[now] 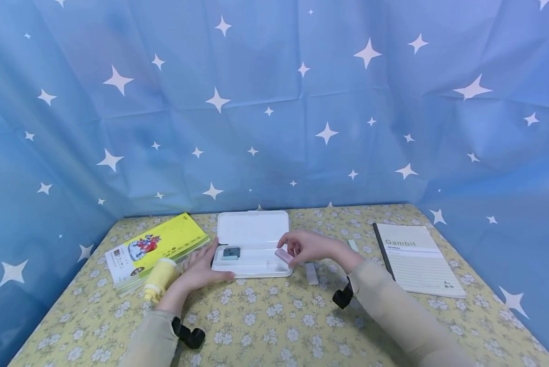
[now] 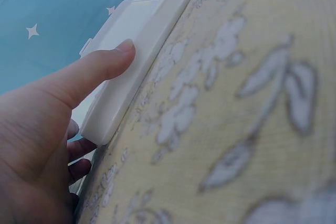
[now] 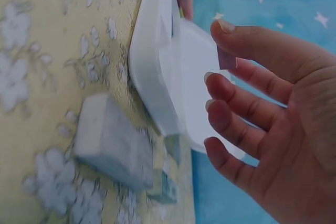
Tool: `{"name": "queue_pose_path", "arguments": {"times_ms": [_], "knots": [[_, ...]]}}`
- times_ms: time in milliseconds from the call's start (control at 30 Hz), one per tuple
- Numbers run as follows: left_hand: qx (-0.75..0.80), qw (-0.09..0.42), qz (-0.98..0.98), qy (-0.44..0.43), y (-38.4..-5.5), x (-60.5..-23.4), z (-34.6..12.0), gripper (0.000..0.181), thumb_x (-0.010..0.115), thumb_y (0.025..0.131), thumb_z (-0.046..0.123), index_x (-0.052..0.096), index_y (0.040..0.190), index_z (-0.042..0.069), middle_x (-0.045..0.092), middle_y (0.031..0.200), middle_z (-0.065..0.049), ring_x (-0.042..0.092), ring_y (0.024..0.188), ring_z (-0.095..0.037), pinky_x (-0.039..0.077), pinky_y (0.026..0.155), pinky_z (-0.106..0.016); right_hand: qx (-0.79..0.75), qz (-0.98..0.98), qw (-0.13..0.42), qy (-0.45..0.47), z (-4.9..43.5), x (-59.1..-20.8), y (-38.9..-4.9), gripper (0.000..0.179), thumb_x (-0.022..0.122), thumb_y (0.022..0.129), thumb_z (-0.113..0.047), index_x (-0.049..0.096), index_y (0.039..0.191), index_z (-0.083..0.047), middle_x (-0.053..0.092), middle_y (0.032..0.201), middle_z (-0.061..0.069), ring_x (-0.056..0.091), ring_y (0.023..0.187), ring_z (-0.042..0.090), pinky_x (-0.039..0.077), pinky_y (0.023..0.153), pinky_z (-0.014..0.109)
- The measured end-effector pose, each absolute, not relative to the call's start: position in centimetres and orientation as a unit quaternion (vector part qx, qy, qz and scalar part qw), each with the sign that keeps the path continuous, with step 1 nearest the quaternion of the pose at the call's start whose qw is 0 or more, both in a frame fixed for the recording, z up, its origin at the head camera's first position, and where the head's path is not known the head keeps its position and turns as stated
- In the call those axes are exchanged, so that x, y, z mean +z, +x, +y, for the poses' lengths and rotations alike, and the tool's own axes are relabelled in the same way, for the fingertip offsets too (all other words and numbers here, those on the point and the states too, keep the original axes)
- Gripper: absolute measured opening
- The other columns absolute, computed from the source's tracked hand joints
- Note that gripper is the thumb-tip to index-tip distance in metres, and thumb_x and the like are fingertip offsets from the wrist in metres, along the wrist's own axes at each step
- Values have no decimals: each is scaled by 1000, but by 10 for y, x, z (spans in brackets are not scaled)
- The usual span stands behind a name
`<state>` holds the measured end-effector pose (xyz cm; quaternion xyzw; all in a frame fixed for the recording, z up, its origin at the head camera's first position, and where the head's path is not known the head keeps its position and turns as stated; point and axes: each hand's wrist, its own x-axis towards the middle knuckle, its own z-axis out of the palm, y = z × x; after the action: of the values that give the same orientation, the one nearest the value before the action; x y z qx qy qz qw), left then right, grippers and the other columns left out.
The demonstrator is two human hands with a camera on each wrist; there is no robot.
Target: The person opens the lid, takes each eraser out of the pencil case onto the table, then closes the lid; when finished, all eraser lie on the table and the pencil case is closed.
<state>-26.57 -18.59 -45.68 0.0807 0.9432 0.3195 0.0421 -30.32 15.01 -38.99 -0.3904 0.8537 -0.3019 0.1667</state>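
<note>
A white pencil case (image 1: 253,228) lies with its lid raised at the back of the table. My left hand (image 1: 200,269) grips its left end, thumb (image 2: 113,61) against the front wall. Between thumb and index finger, my right hand (image 1: 311,245) pinches a pinkish-purple eraser (image 1: 283,256) over the case's right end. Inside, at the left, sit a dark grey block (image 1: 231,252) and a pale mint piece (image 1: 230,258). A whitish eraser-like block (image 3: 113,142) rests on the cloth below the right hand. Beyond it stands a pale green block (image 3: 164,187).
At the left lies a yellow-covered stack of books (image 1: 173,237), with a pale yellow bottle-like thing (image 1: 162,278) beside the left wrist. A notebook (image 1: 416,260) lies at the right. Behind the flowered tablecloth (image 1: 265,326) hangs a blue starry curtain (image 1: 274,153).
</note>
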Motion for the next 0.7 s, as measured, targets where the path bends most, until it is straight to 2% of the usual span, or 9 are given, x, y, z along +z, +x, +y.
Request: {"name": "queue_pose_path", "arguments": {"times_ms": [300,533,700], "knots": [[315,46,945,81,-265,-457,-186,122,79,68,60,7,158,18,15,158,-22,7,140,-46,0,106,-69,-308,860,150,-379,185,-395,-290,37,77,83,-13,60,116,-16,60,80,-2,52,64,13,47,59,30],[318,55,943,78,-263,-454,-184,121,79,69,60,7,158,18,13,158,-22,7,141,-44,0,107,-68,-335,856,148,-364,210,-404,-283,35,77,81,-12,59,110,-10,58,77,0,47,61,13,42,56,29],[316,54,944,80,-263,-454,-184,121,78,70,60,7,158,17,12,158,-23,8,140,-44,1,106,-68,-342,864,147,-339,224,-408,-278,35,79,81,-18,58,108,-9,58,78,2,49,63,15,43,57,30]]}}
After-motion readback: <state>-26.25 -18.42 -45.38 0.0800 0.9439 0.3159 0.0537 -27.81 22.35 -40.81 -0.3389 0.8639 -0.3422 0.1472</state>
